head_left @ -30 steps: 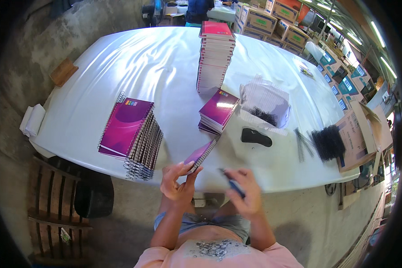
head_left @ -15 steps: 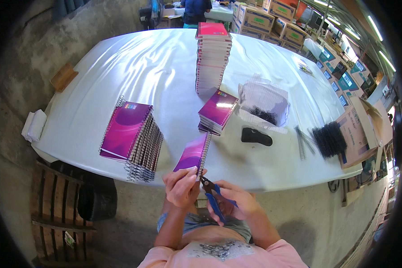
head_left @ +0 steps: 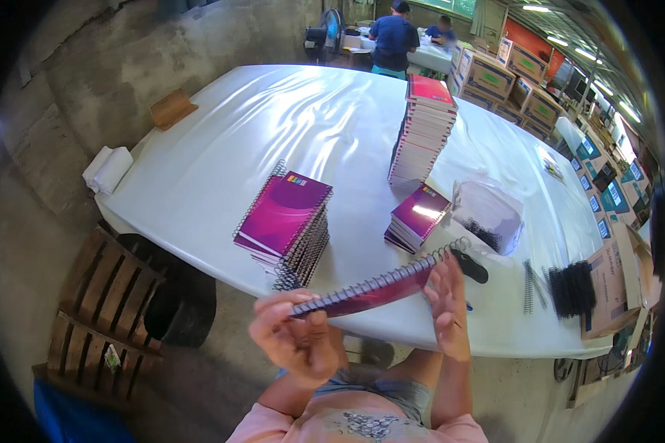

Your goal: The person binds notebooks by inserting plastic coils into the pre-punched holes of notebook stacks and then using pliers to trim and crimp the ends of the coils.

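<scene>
A spiral-bound notebook [head_left: 377,294] with a purple cover is raised before me, tilted, its dark wire coil running along the upper edge. My left hand [head_left: 295,336] pinches its left end between thumb and fingers. At the other end my right hand [head_left: 448,306] is upright, fingers stretched and apart, against or just beside the notebook. A loose tail of coil sticks out past the cover above those fingers. Just right of this hand shows a small blue tip [head_left: 469,306], perhaps a plier handle; the rest is hidden.
Coil-bound purple notebooks [head_left: 287,214] are stacked on the left of the white-covered table [head_left: 222,162]. A smaller purple stack [head_left: 419,215], a tall red-topped stack [head_left: 427,133], wrapping with black coils [head_left: 488,210], a black object [head_left: 471,267], more coils [head_left: 571,289] and a carton [head_left: 609,284] stand rightward.
The notebook has turned from upright to nearly crosswise and risen. My right hand has left the coil's near end, no longer visibly gripping the blue pliers. The view has shifted left.
</scene>
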`<move>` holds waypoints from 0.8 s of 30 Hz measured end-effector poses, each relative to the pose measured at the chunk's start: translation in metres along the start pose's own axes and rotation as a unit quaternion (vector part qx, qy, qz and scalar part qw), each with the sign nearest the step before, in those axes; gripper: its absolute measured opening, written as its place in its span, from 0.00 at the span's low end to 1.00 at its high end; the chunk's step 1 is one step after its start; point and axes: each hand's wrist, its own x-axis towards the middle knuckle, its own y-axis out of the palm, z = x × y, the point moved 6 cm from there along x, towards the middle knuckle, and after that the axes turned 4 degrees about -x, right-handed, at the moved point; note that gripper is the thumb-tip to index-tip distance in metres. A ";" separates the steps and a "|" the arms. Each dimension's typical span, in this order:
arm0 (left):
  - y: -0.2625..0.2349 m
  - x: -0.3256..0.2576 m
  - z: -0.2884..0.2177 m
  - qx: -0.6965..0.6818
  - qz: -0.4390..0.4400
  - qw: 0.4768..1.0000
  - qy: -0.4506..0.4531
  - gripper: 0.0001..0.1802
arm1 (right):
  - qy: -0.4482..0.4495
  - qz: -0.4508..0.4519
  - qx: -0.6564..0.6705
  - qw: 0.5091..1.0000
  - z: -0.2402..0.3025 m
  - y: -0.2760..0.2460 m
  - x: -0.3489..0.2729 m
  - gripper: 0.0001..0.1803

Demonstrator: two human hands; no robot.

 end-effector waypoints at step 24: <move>-0.053 0.052 0.146 -0.021 -0.142 0.959 -0.244 0.26 | 0.057 -0.033 -0.076 0.995 -0.103 0.129 0.180 0.38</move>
